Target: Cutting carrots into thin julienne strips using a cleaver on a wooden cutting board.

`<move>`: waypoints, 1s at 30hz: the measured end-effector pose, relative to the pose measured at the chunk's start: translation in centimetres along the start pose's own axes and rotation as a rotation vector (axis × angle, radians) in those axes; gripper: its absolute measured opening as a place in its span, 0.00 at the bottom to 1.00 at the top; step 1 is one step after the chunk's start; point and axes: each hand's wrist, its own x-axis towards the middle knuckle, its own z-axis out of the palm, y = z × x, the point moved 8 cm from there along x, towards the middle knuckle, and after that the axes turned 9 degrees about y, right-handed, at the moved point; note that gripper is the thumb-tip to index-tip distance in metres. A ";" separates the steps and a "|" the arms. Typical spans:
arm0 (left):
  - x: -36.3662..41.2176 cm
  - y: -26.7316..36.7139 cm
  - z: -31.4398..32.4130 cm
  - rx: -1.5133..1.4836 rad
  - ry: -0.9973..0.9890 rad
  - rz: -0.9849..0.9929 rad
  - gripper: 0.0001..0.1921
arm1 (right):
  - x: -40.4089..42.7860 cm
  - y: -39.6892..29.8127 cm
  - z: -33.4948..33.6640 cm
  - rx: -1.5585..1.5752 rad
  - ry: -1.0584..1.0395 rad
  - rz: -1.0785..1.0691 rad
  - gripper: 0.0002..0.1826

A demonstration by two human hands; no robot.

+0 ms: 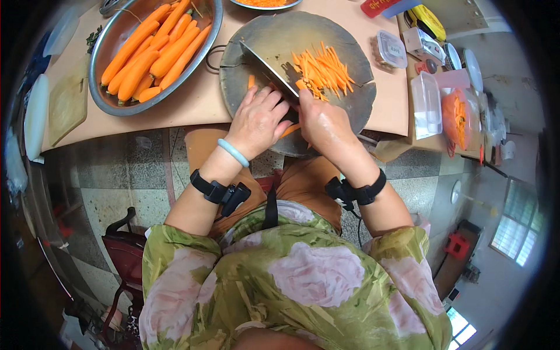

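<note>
A round wooden chopping block [262,30] with cracks in its edge stands before me. My right hand [321,120] grips a cleaver [269,72], whose broad blade slants up and left across the block. My left hand [258,116] lies beside the blade, fingertips bent down on the block; what is under the fingers is mostly hidden. An orange carrot piece [290,130] shows by my left thumb, and another bit lies above my fingers. Carrot strips [326,72] are heaped right of the blade. A metal basin [98,74] of whole peeled carrots [144,61] stands at the left.
A bowl of shredded carrot [267,2] sits beyond the block. Right of it are a lidded plastic box [389,50], a clear container [426,105] and an orange-filled bag [459,116]. A small cutting board [68,105] lies at the far left. My knees are under the table edge.
</note>
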 end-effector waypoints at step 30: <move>-5.7 0.4 -3.7 0.008 0.254 -0.102 0.15 | 0.8 3.6 -1.2 0.069 0.138 0.129 0.09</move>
